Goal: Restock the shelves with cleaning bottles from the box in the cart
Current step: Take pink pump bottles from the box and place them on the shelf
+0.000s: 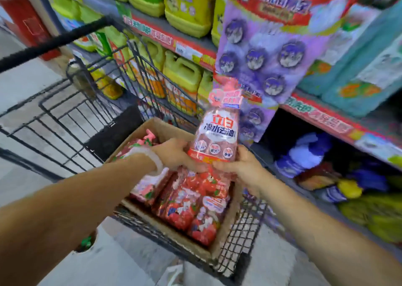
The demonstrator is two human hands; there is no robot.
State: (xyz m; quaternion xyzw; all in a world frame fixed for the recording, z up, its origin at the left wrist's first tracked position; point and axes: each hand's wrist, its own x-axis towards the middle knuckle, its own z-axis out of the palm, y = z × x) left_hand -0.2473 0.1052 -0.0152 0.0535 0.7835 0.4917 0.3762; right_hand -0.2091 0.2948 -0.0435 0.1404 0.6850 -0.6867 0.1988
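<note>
A pink-red cleaning bottle with a pump top and a red label stands upright in the air above the cardboard box. My left hand grips its base from the left, and my right hand grips the base from the right. The box sits in the black wire cart and holds several more red bottles lying on their sides. The shelves run along the right, just beyond the held bottle.
Yellow jugs fill the middle and upper shelves behind the cart. A purple card of hanging packs dangles right behind the bottle. Teal packs sit at upper right. Blue and yellow bottles lie on the low shelf. The cart handle crosses upper left.
</note>
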